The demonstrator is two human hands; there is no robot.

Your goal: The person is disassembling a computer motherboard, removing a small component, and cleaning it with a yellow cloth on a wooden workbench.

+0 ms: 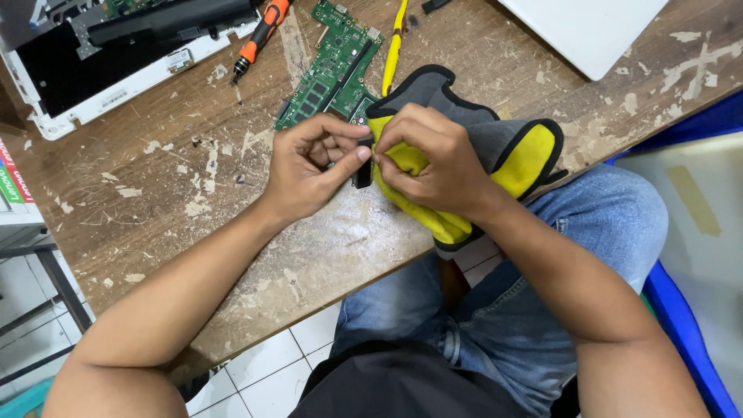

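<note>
My left hand (313, 166) is closed around a small dark part (361, 174) near the table's front edge. My right hand (433, 159) presses a yellow and grey cloth (511, 147) with black trim against that part, fingertips of both hands touching. A green circuit board (333, 66) lies just behind my left hand, partly hidden by the cloth.
An orange-handled screwdriver (259, 35) lies at the back. An opened white laptop shell (116, 70) is at the back left, a white panel (588, 31) at the back right. A yellow tool (395, 46) lies by the board. The worn wooden table (193, 217) ends near my knees.
</note>
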